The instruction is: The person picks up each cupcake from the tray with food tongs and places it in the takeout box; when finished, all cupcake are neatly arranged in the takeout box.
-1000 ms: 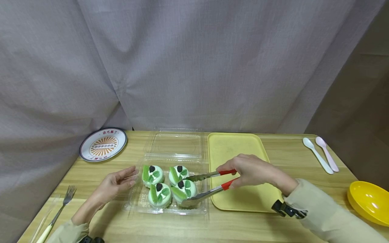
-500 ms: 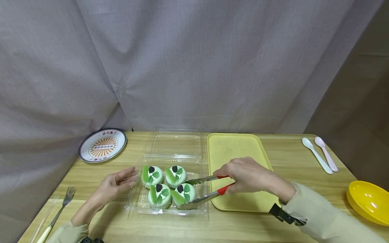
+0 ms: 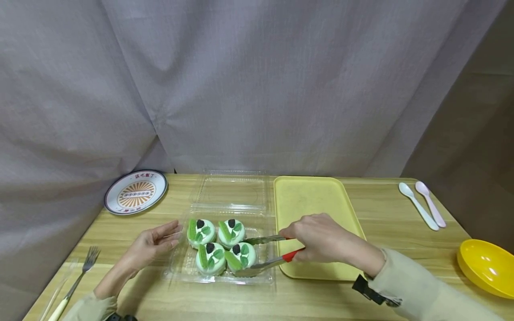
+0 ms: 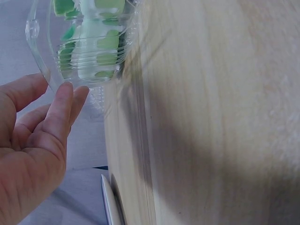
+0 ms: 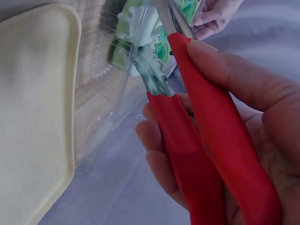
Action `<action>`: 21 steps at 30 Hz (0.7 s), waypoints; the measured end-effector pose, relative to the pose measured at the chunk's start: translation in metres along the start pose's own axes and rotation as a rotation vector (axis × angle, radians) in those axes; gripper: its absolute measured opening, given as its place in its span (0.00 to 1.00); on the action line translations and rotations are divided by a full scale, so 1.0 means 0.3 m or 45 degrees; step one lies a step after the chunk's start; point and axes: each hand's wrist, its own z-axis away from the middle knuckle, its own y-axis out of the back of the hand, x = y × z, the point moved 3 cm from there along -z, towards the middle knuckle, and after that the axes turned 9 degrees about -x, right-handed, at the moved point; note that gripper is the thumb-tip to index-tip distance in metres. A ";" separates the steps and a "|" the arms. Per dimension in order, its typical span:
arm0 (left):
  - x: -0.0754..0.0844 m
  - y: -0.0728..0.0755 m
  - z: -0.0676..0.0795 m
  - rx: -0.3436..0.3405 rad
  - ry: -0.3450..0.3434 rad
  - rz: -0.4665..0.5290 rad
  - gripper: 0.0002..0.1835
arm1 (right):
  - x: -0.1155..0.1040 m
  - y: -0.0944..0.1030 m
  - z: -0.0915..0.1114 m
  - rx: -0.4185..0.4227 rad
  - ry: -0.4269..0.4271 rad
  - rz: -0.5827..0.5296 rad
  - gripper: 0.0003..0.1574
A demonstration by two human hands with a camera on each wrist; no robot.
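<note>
My right hand (image 3: 321,238) grips the red handles of metal tongs (image 5: 211,136). The tongs' tips reach into a clear hinged plastic container (image 3: 221,280), on either side of the near right green-topped cupcake (image 3: 242,256). Whether they press on it is hard to tell. Several such cupcakes, each with a dark berry and green leaves, sit together in the container. At the container's left side is my left hand (image 3: 150,245); in the left wrist view its thumb and fingertips (image 4: 65,93) pinch the clear rim. Its lid lies back, unfolded.
A yellow tray (image 3: 313,191) lies right of the container. Behind left is a round patterned plate (image 3: 120,203); a fork (image 3: 86,263) lies at the left edge. Two spoons (image 3: 419,207) and a yellow bowl (image 3: 482,267) are at right. A grey curtain (image 3: 257,89) hangs behind.
My right hand has moved slightly left and nearer with the tongs. The two right-hand cupcakes have shifted a little left, the near one also nearer to me. My left hand has stayed put.
</note>
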 end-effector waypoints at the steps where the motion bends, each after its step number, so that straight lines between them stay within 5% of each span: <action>1: 0.001 0.000 0.000 -0.001 0.003 -0.005 0.35 | -0.003 0.001 -0.001 -0.003 -0.001 0.005 0.20; 21: -0.001 -0.001 0.000 0.000 0.033 -0.025 0.35 | 0.019 0.086 -0.005 -0.160 0.049 0.022 0.17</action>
